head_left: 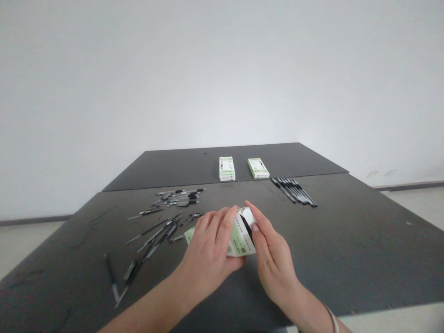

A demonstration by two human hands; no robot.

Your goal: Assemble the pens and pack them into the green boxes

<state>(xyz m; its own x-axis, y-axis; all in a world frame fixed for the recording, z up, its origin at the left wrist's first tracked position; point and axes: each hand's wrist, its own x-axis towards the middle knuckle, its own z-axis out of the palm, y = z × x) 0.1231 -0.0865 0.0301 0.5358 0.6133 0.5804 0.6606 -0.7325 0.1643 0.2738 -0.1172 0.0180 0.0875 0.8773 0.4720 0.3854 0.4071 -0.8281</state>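
Observation:
A green and white box (pixel 239 238) is held above the dark table, tilted, with its right end open and a dark gap showing there. My left hand (pixel 213 245) wraps over the box's body from the left, fingers closed on it. At the open end, my right hand (pixel 272 249) pinches a white flap between thumb and index finger. Loose black and clear pens (pixel 163 236) are scattered to the left of my hands. What is inside the box cannot be made out.
Beyond my hands, a stack of green and white boxes (pixel 227 169) stands near the table seam, with another box stack (pixel 258 168) to its right. Several pens (pixel 294 191) lie side by side at the right. The black table (pixel 354 240) reaches toward a white wall.

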